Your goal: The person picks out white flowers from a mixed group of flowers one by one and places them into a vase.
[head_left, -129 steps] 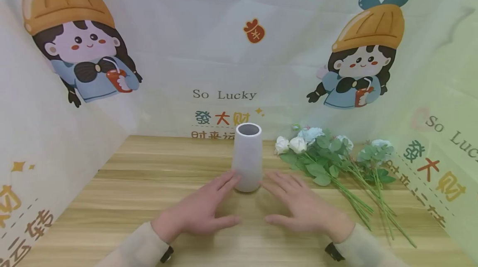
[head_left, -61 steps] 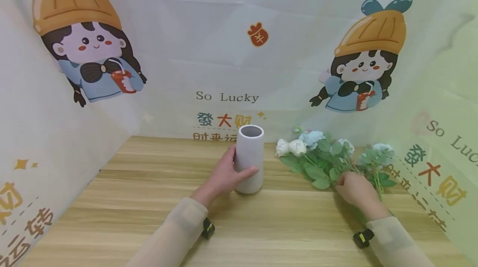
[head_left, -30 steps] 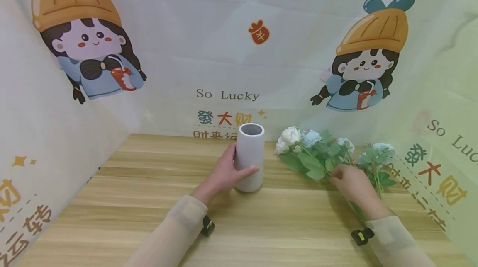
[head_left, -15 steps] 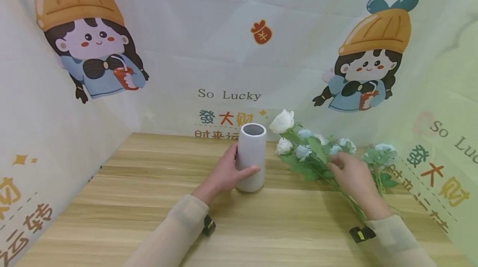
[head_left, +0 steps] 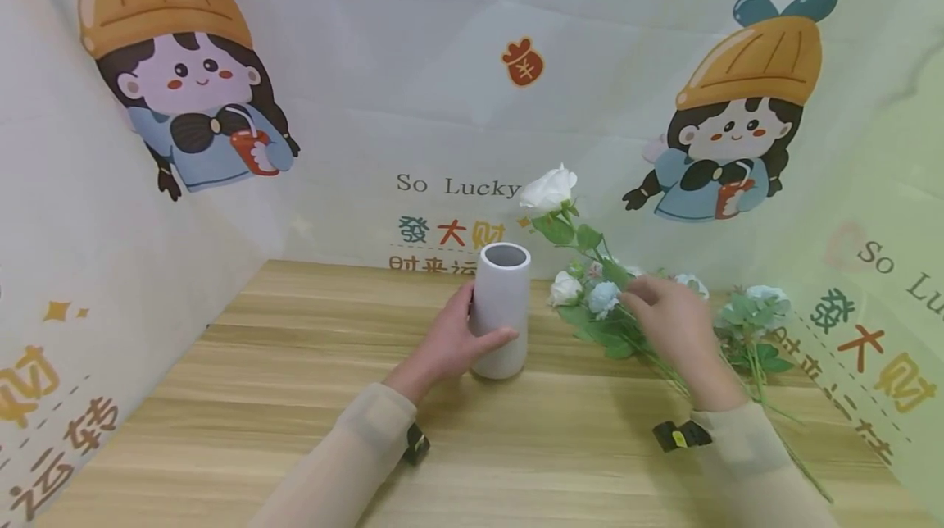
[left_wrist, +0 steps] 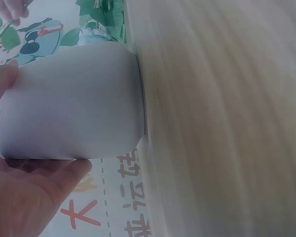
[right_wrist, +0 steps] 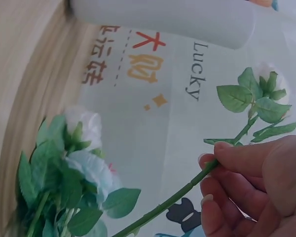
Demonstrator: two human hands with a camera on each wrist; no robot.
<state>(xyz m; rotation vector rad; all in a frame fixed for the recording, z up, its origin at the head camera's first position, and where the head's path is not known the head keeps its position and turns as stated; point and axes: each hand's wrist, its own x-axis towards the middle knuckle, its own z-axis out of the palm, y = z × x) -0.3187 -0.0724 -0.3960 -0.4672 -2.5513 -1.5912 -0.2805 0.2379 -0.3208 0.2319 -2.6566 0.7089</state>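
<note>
A white vase (head_left: 503, 315) stands upright on the wooden table, its round mouth facing up. My left hand (head_left: 453, 341) grips it from the left, thumb across the front and the other fingers behind; the left wrist view shows the vase (left_wrist: 74, 101) between thumb and fingers. My right hand (head_left: 677, 330) pinches the green stem of a white rose (head_left: 549, 188), whose bloom is raised above the vase's mouth and to its right. In the right wrist view thumb and forefinger meet on the stem (right_wrist: 180, 193), below the leaves.
More artificial flowers lie on the table to the right, among them a white rose (head_left: 565, 289) and a pale blue flower (head_left: 604, 298). Another leafy spray (head_left: 755, 315) lies farther right, its stems pointing toward me. A printed cloth (head_left: 413, 85) hangs behind and at both sides.
Both hands were beside the vase; the left then took hold of it. The right hand moved to the flowers, pinched one white rose and raised it up and leftward from the bunch.
</note>
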